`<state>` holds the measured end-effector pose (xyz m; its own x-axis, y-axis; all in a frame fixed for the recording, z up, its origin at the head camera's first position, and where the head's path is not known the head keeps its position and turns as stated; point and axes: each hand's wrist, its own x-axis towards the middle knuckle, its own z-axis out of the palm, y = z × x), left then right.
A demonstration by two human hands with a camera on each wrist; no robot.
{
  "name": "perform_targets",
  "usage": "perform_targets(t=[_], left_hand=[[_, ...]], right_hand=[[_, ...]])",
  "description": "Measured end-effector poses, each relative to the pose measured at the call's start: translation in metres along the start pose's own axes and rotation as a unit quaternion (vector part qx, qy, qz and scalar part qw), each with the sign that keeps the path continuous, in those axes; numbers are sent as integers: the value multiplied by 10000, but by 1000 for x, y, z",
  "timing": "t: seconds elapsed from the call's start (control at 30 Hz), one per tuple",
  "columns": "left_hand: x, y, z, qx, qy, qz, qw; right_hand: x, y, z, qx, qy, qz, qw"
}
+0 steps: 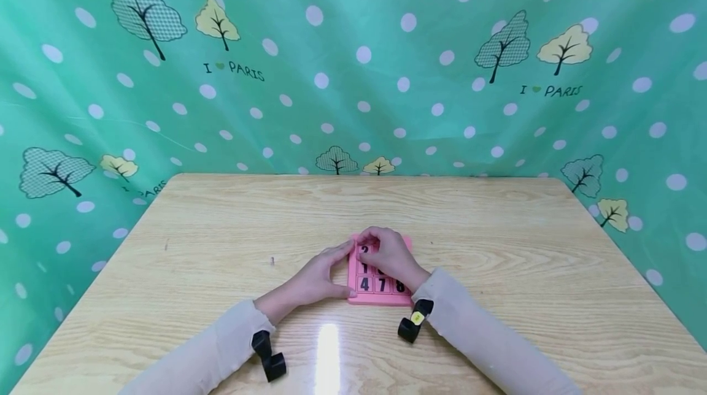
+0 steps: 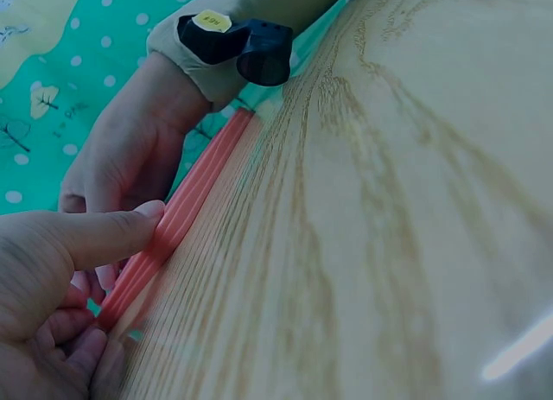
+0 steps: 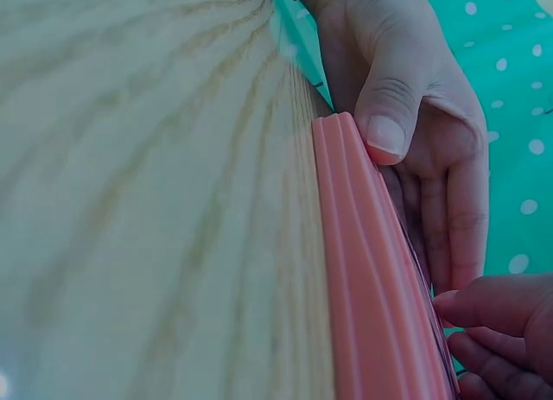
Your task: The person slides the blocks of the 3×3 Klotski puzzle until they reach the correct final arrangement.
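Note:
A pink number slide puzzle [image 1: 378,299] lies flat on the table, its black-numbered tiles set inside a raised frame; 2, 1, 4, 7 and 8 show. My left hand [image 1: 316,277] holds it along the left side, with the thumb at the near corner and the fingers reaching to the far corner. In the left wrist view that thumb [image 2: 130,231] lies on the puzzle's edge. Over the upper tiles is my right hand [image 1: 389,257], its bent fingers and thumb touching the tiles near the 2. This hand hides several tiles.
The light wooden table [image 1: 221,217] reaches to a green polka-dot cloth [image 1: 359,107] hanging behind and at the sides. Black wrist cameras [image 1: 269,358] sit on both sleeves. A glare streak [image 1: 328,358] shines on the near tabletop.

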<state>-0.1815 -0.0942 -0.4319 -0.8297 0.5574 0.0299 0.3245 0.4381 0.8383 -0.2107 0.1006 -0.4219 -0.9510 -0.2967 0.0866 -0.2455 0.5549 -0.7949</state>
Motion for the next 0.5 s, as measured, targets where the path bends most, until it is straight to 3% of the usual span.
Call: perform_targets(t=[0.5], left_hand=[[-1, 2, 0, 60, -2, -82, 9999]], right_hand=[[-4, 1, -8, -69, -40, 86, 9999]])
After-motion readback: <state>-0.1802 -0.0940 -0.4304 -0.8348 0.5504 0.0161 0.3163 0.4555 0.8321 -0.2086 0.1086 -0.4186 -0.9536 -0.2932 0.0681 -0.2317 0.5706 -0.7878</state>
